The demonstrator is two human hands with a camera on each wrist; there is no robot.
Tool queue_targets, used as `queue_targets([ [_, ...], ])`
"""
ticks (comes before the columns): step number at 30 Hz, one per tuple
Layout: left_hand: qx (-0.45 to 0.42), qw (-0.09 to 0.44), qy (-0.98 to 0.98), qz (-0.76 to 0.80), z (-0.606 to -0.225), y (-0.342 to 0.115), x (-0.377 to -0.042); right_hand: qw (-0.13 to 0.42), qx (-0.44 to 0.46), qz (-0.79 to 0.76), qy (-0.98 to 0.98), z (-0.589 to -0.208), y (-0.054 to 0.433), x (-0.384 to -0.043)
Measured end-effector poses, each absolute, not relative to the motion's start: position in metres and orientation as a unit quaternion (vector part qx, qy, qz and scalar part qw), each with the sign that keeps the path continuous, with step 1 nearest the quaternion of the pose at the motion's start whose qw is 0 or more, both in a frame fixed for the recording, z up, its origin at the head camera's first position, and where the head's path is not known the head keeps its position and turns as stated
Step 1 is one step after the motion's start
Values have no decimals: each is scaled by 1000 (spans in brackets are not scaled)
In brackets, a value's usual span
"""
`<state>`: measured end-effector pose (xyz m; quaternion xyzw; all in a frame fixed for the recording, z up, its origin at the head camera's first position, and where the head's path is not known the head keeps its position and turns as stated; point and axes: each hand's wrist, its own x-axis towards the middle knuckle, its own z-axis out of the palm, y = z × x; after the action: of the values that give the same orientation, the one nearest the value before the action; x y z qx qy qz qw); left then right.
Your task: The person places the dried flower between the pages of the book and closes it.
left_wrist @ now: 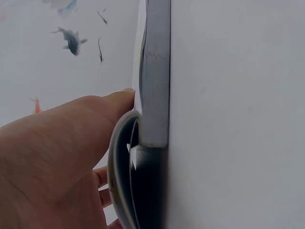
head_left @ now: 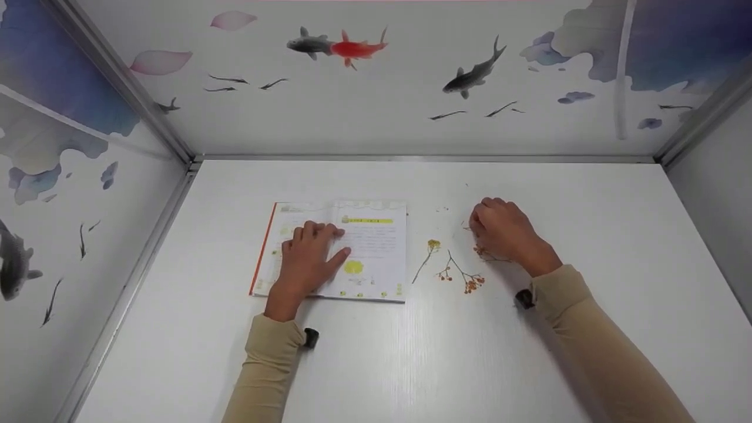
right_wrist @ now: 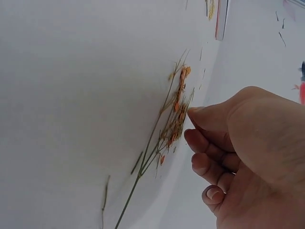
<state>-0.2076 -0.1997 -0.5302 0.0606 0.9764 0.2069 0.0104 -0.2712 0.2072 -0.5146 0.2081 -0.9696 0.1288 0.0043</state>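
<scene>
An open book point(head_left: 376, 247) lies on the white table, its red cover edge showing at the left. My left hand point(head_left: 306, 255) rests on it near the middle fold, fingers spread; in the left wrist view the thumb presses the pages by the thick book edge point(left_wrist: 156, 71). To the right, my right hand point(head_left: 502, 229) is low over the table with its fingers bent. Thumb and fingertips pinch at a dried flower sprig point(right_wrist: 177, 119) with orange-brown heads and thin green stems. The sprig's far tips are partly behind the thumb.
Between book and right hand lie a yellow-headed dried sprig point(head_left: 433, 244) and a branched sprig with orange clusters point(head_left: 473, 283). Tiny plant bits point(head_left: 442, 209) are scattered beyond them. Printed wall panels point(head_left: 399, 117) border the table at the back and sides.
</scene>
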Motion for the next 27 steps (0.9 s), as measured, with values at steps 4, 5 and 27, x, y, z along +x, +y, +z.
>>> queue_targets([
  [4,63,8,976,208,-531,-201,-208,2,215,133,-968,-512,208,-271],
  [5,64,7,976,208,-531,-201,-208,3,216,132,-967,-511,208,-271],
  [27,66,10,974,216,-534,-202,-208,31,230,124,-965,-516,199,-272],
])
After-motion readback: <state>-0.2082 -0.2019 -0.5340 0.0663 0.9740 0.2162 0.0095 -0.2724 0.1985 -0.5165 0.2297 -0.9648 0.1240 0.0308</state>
